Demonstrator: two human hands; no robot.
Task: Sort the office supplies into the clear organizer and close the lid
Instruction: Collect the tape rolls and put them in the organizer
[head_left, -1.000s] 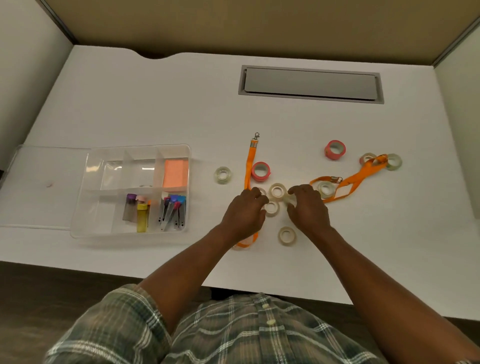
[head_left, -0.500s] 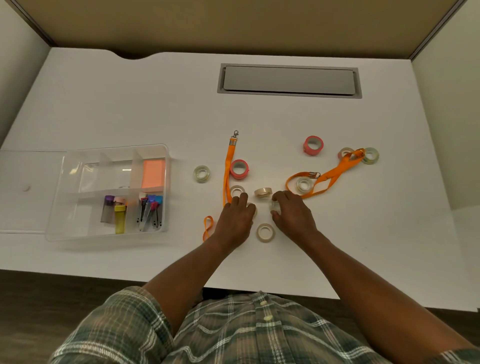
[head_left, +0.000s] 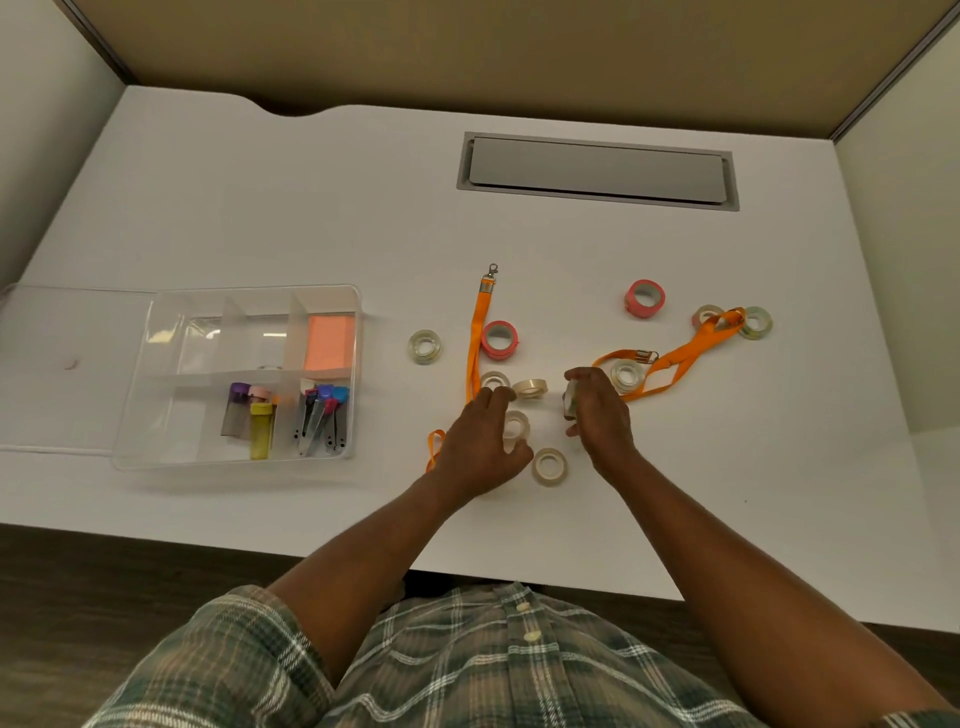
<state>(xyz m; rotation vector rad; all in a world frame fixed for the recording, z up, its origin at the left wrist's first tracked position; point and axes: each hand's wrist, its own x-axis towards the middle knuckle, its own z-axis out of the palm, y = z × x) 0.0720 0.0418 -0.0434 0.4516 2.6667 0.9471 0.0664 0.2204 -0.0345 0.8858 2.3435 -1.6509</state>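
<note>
White desk (head_left: 249, 218): bears everything listed.
Clear organizer (head_left: 171, 415), lid (head_left: 67, 332) lying open: well left of the left fingers.
Orange lanyard (head_left: 477, 338): runs away from the left fingertips.
Left hand (head_left: 483, 444): fingers curled round a tape roll (head_left: 515, 425).
Right hand (head_left: 602, 415): fingers pinching a second tape roll (head_left: 569, 404), held on edge.
Loose roll (head_left: 549, 466): between both hands, on the wrist side of the fingers.
</note>
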